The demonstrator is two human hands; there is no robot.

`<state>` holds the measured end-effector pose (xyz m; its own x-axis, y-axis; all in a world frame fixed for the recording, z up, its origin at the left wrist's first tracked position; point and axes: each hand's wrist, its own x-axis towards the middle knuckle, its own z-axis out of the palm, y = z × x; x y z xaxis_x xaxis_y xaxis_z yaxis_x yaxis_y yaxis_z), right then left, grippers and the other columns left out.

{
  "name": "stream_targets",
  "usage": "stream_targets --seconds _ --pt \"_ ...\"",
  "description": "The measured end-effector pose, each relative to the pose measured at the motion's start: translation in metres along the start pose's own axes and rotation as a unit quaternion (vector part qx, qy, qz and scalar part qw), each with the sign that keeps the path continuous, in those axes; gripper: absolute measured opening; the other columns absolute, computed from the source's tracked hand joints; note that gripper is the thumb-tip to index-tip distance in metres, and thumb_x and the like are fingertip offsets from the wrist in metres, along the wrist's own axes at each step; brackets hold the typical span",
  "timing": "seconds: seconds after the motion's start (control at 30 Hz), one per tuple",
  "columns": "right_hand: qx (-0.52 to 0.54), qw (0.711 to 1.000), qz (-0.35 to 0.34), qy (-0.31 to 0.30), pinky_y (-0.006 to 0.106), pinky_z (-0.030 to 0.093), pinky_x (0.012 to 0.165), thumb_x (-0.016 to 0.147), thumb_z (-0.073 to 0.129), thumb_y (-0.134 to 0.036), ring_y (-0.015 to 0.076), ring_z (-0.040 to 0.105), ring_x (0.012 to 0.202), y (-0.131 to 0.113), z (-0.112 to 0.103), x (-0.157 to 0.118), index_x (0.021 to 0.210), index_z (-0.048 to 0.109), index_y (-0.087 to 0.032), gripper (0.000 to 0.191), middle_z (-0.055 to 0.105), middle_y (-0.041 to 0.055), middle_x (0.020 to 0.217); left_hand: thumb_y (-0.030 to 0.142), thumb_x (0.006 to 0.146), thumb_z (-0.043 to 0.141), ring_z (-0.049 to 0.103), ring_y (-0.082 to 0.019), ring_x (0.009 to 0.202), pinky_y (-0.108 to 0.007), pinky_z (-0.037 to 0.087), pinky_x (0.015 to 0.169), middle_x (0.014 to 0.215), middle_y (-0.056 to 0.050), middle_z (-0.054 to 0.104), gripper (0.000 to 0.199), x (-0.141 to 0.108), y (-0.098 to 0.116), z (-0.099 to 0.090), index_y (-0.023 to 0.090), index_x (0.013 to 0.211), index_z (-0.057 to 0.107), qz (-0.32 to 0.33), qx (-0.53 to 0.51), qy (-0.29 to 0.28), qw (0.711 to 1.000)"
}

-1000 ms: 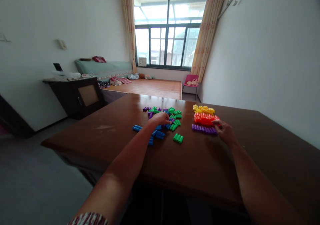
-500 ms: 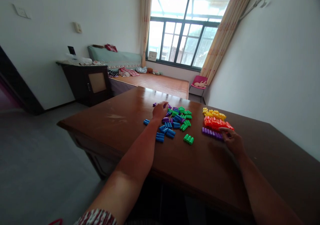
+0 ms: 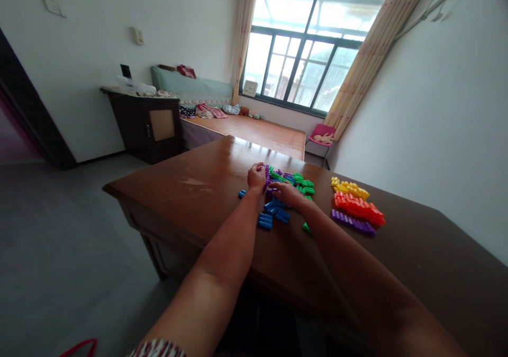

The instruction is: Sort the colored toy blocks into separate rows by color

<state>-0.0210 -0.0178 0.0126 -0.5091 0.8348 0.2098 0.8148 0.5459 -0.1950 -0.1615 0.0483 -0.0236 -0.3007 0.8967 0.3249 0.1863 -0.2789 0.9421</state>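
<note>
The left arm (image 3: 226, 264) reaches far across the surface (image 3: 190, 208), the left hand (image 3: 256, 178) bent with its fingers (image 3: 259, 166) curled. The right arm (image 3: 357, 261) slants in from near right, the right hand (image 3: 287, 193) just beside, fingers pointing left.

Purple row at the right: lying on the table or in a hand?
On the table: the purple row lies alongside the red blocks, with the left hand and right hand both away at the mixed pile.
</note>
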Motion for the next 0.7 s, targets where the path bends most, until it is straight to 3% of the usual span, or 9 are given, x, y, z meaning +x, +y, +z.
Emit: stream_targets --seconds 0.13,0.33,0.53,0.63,0.7 --pt "0.016 0.999 0.036 -0.023 0.034 0.047 0.084 0.077 0.064 -0.014 0.022 0.063 0.091 0.007 0.01 0.016 0.097 0.066 -0.022 0.022 0.07 0.0048 0.098 0.022 0.087 0.057 0.068 -0.016 0.081 -0.025 0.055 0.074 0.087 -0.005 0.073 0.033 -0.001 0.004 0.0 0.017 0.118 0.063 -0.005 -0.003 0.017 1.0" --pt "0.096 0.99 0.053 0.092 0.031 0.049 0.079 0.069 0.071 -0.018 0.015 0.06 0.078 0.021 0.001 -0.003 0.1 0.063 -0.02 0.032 0.064 0.0044 0.104 0.023 0.084 0.06 0.069 -0.015 0.077 -0.024 0.056 0.071 0.09 -0.006 0.073 0.031 -0.003 0.007 0.003 0.016 0.113 0.066 -0.015 -0.041 0.023 0.999" --pt "0.143 0.966 0.089 0.196 0.032 0.051 0.075 0.075 0.064 -0.031 0.0167 0.06 0.082 0.054 -0.039 -0.069 0.108 0.063 -0.021 0.033 0.064 0.0065 0.107 0.011 0.077 0.063 0.069 -0.016 0.087 -0.023 0.056 0.073 0.106 -0.011 0.07 0.039 -0.005 0.012 0.008 0.014 0.116 0.062 -0.009 -0.072 -0.005 0.997" --pt "0.163 0.937 0.173 0.255 0.033 0.053 0.072 0.075 0.064 -0.042 0.019 0.063 0.081 0.095 -0.062 -0.118 0.109 0.063 -0.02 0.04 0.067 0.0084 0.104 0.003 0.072 0.063 0.069 -0.016 0.088 -0.023 0.056 0.074 0.108 -0.01 0.07 0.047 -0.01 0.02 0.012 0.015 0.118 0.06 0.026 -0.06 -0.052 0.996" --pt "0.16 0.898 0.25 0.324 0.033 0.053 0.069 0.074 0.064 -0.049 0.021 0.065 0.08 0.128 -0.073 -0.155 0.109 0.063 -0.018 0.048 0.069 0.0108 0.1 0.001 0.071 0.063 0.069 -0.017 0.09 -0.024 0.056 0.077 0.109 -0.01 0.069 0.049 -0.015 0.025 0.015 0.015 0.117 0.06 0.067 -0.032 -0.077 0.994"
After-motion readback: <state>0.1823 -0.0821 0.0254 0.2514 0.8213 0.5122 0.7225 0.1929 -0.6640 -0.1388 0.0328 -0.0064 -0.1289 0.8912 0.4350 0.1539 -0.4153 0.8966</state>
